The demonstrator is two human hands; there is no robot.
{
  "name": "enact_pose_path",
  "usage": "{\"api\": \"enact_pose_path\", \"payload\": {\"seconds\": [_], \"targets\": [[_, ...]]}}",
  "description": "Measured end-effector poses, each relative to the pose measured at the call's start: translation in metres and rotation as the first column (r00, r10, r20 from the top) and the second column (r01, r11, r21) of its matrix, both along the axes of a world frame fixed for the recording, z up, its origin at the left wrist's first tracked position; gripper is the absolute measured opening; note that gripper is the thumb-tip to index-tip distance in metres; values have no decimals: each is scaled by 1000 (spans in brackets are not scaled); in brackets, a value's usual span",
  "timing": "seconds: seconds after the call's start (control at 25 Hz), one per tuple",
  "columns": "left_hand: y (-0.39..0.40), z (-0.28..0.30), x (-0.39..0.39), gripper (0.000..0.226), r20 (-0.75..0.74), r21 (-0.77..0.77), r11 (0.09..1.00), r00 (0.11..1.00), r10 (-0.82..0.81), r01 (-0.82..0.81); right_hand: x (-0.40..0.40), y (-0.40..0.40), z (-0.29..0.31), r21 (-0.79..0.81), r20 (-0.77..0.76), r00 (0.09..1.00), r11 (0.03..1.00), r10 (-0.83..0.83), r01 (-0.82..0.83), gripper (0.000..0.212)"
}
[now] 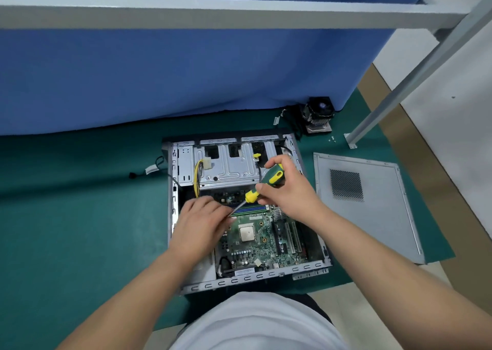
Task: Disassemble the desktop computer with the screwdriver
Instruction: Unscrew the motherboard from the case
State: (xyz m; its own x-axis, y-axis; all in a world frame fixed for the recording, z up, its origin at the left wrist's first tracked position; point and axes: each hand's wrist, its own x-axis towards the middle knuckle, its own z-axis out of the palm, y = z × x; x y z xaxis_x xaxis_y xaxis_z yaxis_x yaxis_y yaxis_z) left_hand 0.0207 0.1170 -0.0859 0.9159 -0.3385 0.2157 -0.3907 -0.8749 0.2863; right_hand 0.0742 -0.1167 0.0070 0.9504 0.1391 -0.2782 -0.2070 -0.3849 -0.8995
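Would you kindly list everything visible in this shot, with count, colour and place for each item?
computer case: one, grey metal, open, lying on the mat at centre.
motherboard: one, green, inside the case, bare processor at its middle.
screwdriver: one, green and yellow handle, shaft angled down toward the board's upper left.
side panel: one, grey with a mesh vent, flat on the mat right of the case.
cooler fan: one, black, beyond the case by the blue partition.
loose screws: a few, silver, right of the cooler.
mat: one, dark green, under everything.
left hand: on the case's left side, fingers near the screwdriver tip.
right hand: grips the screwdriver handle.
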Motion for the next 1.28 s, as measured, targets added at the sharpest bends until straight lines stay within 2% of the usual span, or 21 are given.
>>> {"api": "enact_pose_path", "payload": {"seconds": [0.16,0.24,0.36,0.72,1.08,1.28], "targets": [[33,-6,8,36,-59,14,987,986,158,-157,2,11,-9,-307,145,980,948,135,-85,40],[46,-12,8,41,-105,34,980,974,199,-197,0,21,-16,-400,154,961,904,228,-150,38],[49,-19,7,47,-226,-25,962,939,260,-272,-4,36,-32,-482,146,921,839,361,-252,34],[48,-18,11,54,-237,-54,953,930,279,-299,-3,57,-59,-553,126,860,755,494,-353,29],[47,-19,13,56,-221,-63,952,935,278,-298,4,66,-64,-595,127,835,714,535,-368,29],[47,-19,13,56,-221,-74,950,934,282,-304,4,59,-66,-583,126,841,725,526,-366,30]]}}
